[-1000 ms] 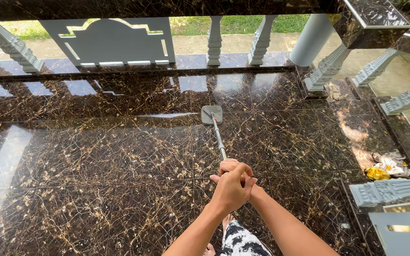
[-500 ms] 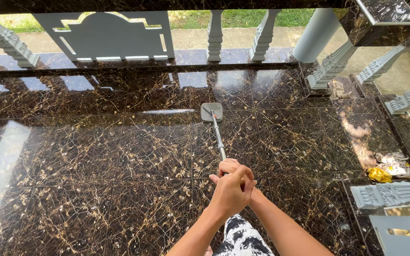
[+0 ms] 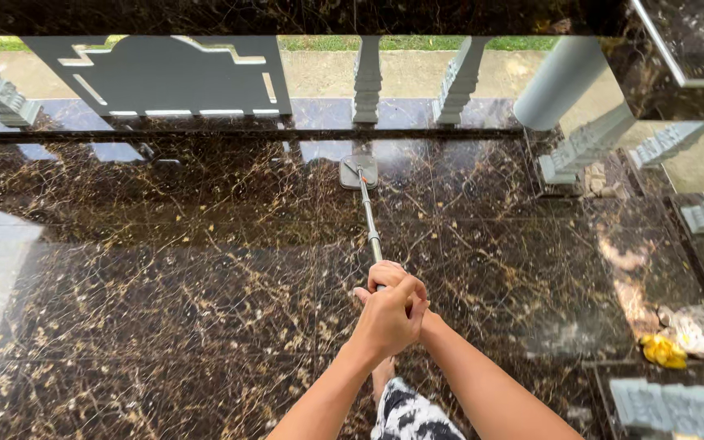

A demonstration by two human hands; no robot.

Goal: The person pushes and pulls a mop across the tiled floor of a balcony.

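1. Head view, my hands: my left hand (image 3: 385,319) is wrapped over my right hand (image 3: 407,295), both closed tight around the top of the mop pole (image 3: 370,224). The right is mostly hidden under the left, so I only see its knuckles and fingertips.

2. The mop: the pole runs straight ahead from my hands to the flat grey mop head (image 3: 358,171), which lies on the floor (image 3: 165,310) well in front of me, just short of the railing (image 3: 367,77).

3. What could go wrong: the dark marble floor is glossy and mirrors the sky, so I judge it may be wet. My bare foot (image 3: 381,376) is just below my hands, and a slip looks like the main risk.

4. With the mop head so near the railing, a hard push could knock it into the balusters or the step edge.

5. Holding only the pole's end gives me little control; the head could twist or skid sideways.

6. To the right of my hands, beyond my right forearm, a litter pile (image 3: 686,336) lies on the floor: a crumpled yellow piece beside pale, whitish scraps. Dragging the mop through it could smear or scatter it.

7. Packages, labels and signs: I see none that I can make out. The yellow piece may be a wrapper, but it is too crumpled to tell.

8. Ahead and left of my hands, a pale grey cut-out panel (image 3: 165,77) is set in the railing; it bears no sign.
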